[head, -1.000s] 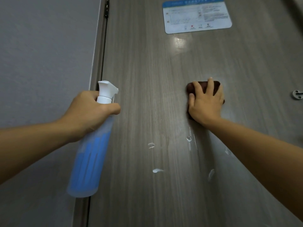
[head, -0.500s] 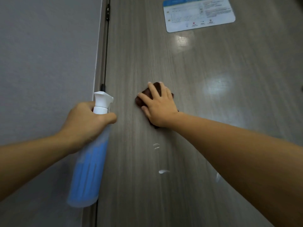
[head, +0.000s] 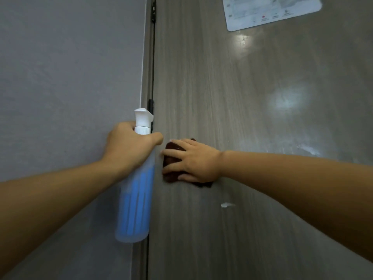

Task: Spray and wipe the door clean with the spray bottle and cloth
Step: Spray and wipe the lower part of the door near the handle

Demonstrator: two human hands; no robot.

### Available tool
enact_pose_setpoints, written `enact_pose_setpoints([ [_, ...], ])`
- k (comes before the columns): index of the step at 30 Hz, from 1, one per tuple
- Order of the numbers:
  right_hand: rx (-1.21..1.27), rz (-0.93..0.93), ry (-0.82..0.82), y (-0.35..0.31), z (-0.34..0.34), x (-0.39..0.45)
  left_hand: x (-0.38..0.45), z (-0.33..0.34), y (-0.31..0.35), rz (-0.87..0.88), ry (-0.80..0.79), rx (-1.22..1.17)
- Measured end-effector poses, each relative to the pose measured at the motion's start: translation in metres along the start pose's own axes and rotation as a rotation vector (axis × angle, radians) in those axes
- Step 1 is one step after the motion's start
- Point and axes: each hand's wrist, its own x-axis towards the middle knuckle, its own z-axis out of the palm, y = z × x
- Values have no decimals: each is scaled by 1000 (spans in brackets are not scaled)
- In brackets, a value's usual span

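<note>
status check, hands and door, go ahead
Left hand grips spray bottle. Right hand presses cloth flat on door. Foam spot below cloth not yet wiped. Nothing blocking.

The left hand [head: 129,150] gripped the spray bottle [head: 135,201]; the right hand [head: 193,160] pressed a dark brown cloth [head: 171,148] against the door [head: 252,118].

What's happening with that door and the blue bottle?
A person is cleaning the door. The right hand presses a dark brown cloth flat on the wood near the door's left edge. The left hand grips a spray bottle of blue liquid by its neck. A white blob of spray lower down is not yet wiped.
</note>
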Motion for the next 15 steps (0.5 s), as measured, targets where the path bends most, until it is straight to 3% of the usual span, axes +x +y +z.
enact_pose_setpoints([
  [2,-13,3,-28,17,-9,4,0,0,0,3,8,3],
  [7,12,338,59,48,-20,17,3,-2,2,-7,10,-10],
  [9,31,374,66,41,-16,17,4,-2,3,-6,5,-18],
  [15,28,52,-34,2,-5,-18,5,-1,4,-17,-8,-42],
])
